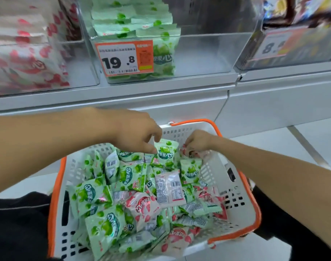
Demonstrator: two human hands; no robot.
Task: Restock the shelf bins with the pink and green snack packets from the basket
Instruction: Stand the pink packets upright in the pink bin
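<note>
A white basket with orange trim point(234, 210) sits low in front of me, heaped with green and pink snack packets. My left hand point(136, 134) reaches into its far end and pinches the top edge of a green packet point(165, 153), lifting it upright. My right hand point(197, 141) grips a pink packet point(191, 154) at the far right corner of the basket. Above, a clear shelf bin point(204, 59) holds stacked green packets point(134, 21) on its left side behind a 19.8 price tag. The bin to its left point(81, 72) is full of pink packets point(27, 61).
The right half of the green-packet bin holds nothing. A third bin point(292, 46) at the right carries a price tag beginning with 8 and darker goods. A white shelf front point(123, 98) runs between bins and basket. Dark-clothed legs flank the basket.
</note>
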